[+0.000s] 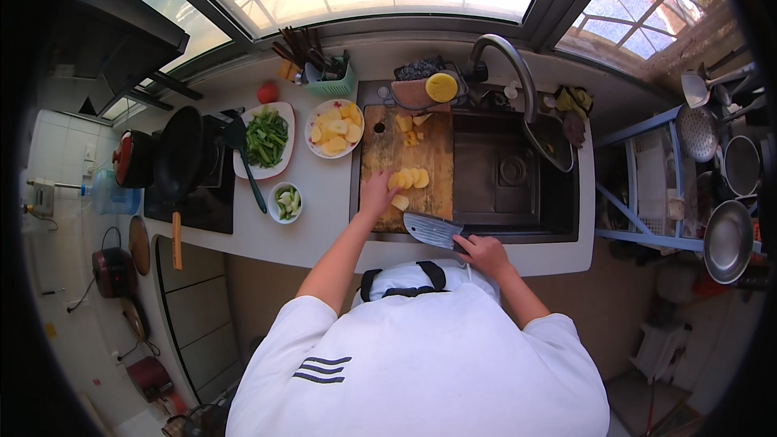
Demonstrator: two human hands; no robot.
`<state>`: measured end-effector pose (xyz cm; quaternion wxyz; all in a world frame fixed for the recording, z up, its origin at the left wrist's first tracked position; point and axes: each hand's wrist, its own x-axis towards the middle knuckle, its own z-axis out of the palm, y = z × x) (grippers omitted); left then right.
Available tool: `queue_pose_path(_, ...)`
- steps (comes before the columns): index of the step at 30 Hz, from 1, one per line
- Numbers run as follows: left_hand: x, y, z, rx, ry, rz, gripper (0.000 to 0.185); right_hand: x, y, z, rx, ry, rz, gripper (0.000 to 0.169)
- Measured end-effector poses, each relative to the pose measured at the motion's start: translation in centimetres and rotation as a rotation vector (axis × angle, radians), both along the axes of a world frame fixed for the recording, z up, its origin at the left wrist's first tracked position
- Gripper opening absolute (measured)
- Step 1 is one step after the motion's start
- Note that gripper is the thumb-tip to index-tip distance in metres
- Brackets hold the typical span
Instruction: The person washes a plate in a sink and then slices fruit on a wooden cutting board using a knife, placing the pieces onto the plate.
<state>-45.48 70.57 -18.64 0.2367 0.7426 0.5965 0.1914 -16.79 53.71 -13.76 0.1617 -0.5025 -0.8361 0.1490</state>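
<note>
My left hand [377, 191] rests on the wooden cutting board [437, 158], its fingertips at the left end of an overlapping row of potato slices [414, 178]. One loose potato piece [400, 202] lies just below that row. In my right hand [482, 253] is the handle of a cleaver [432, 229]. The blade lies flat-side up over the board's lower right edge, apart from the slices. Farther up the board are potato offcuts [411, 138] and larger pieces [403, 122].
Right of the board is a dark sink [485, 194] under a curved faucet [507, 42]. On the left counter stand a plate of potato chunks [334, 128], a dish of cut greens [267, 136], a small bowl [285, 202], a spatula [252, 179] and a wok [179, 152].
</note>
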Motion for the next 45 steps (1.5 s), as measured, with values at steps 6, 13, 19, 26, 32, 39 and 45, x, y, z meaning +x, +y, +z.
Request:
queue_pose_path(6, -0.7, 1.1, -0.2, -0.142, -0.172, 0.126, 0.038, 0.6, -0.9, 0.0, -0.028, 0.063, -0.156, 0.045)
queue_pose_path(13, -3.1, 2.0, -1.1, -0.161, -0.184, 0.138, 0.028, 1.3, -1.4, -0.1, 0.002, 0.133, -0.303, 0.043)
queue_pose_path(19, -4.1, 2.0, -1.1, -0.193, -0.102, 0.246, 0.028, 1.2, -0.7, 0.0, 0.029, 0.212, -0.355, 0.041)
queue_pose_path(26, -4.2, 1.4, 2.3, -0.612, -0.843, 0.595, 0.025, 0.3, -0.4, 1.2, 0.004, 0.324, -0.369, 0.038)
queue_pose_path(32, -4.2, -0.9, 4.1, -0.931, -1.344, 0.551, 0.043, -0.9, 0.0, 1.6, -0.069, 0.416, -0.396, 0.035)
queue_pose_path(39, -3.1, -2.8, 5.3, -0.965, -1.389, 0.545, 0.039, -1.0, -0.9, 1.6, -0.164, 0.443, -0.384, 0.030)
queue_pose_path(45, 1.4, -5.8, 3.0, -1.124, -1.303, 0.746, 0.036, -1.5, -1.5, 2.1, -0.240, 0.540, -0.571, 0.028)
